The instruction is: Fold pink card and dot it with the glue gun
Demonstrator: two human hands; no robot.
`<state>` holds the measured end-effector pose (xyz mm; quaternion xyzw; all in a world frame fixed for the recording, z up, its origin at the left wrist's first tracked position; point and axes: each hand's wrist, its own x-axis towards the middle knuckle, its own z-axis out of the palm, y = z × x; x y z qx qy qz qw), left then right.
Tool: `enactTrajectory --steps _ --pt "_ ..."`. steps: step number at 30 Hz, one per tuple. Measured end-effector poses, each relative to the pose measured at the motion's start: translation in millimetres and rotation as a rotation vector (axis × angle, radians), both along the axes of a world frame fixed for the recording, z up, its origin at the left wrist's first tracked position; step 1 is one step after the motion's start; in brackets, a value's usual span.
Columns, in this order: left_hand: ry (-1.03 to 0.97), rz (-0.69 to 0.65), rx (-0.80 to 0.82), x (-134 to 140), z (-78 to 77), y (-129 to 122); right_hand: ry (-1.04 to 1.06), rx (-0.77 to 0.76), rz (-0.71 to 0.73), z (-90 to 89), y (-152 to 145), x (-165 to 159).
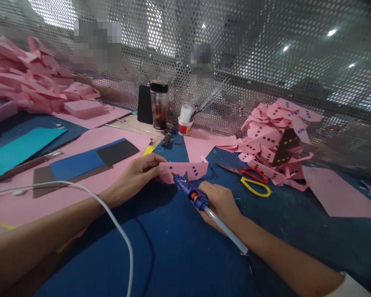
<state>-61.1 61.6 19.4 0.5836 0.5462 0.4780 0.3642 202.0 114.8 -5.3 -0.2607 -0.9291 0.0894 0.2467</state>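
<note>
My left hand [145, 171] pinches the left end of a folded pink paper piece [198, 167] marked with small dark blue squares. A blue hot glue gun [187, 187] is gripped in my right hand [219, 202], its nozzle at the lower left part of the pink piece. Whether the tip touches the paper I cannot tell. A long clear glue stick [227, 231] sticks out of the gun's back end. Scissors with red and yellow handles [255, 181] lie to the right of my right hand.
Pink cut pieces are heaped at the left [34, 78] and right [266, 136]. Behind stand a lidded bottle [159, 105] and a paper cup [185, 126]. Blue [77, 163] and teal sheets [24, 148] lie left. A white cable [117, 225] crosses over my left forearm. A perforated metal panel [250, 53] closes off the back.
</note>
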Motion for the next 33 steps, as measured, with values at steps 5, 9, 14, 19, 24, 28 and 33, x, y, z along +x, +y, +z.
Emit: enactTrajectory --steps 5,9,14,19,24,28,33 --pt "-0.014 -0.005 -0.008 0.7 0.9 -0.4 -0.002 -0.003 0.002 0.5 -1.1 0.1" --pt "-0.022 0.002 -0.009 1.4 0.8 -0.2 -0.003 -0.013 -0.006 0.7 -1.0 -0.2" --pt "-0.009 0.01 -0.009 1.2 0.5 0.3 0.015 -0.029 -0.014 -0.3 -0.4 0.4" --pt "-0.012 0.001 -0.008 0.1 -1.1 0.7 0.013 -0.038 -0.015 -0.2 -1.0 0.5" --pt "-0.009 -0.015 -0.007 -0.2 -1.3 0.6 -0.007 -0.033 -0.012 1.5 -0.8 -1.3" --pt "-0.001 0.009 -0.01 0.2 -0.2 0.2 -0.023 -0.022 -0.014 1.8 -1.2 -1.2" --pt "0.002 0.026 -0.011 1.6 1.8 -0.4 -0.019 -0.034 -0.019 1.6 -1.8 -0.1"
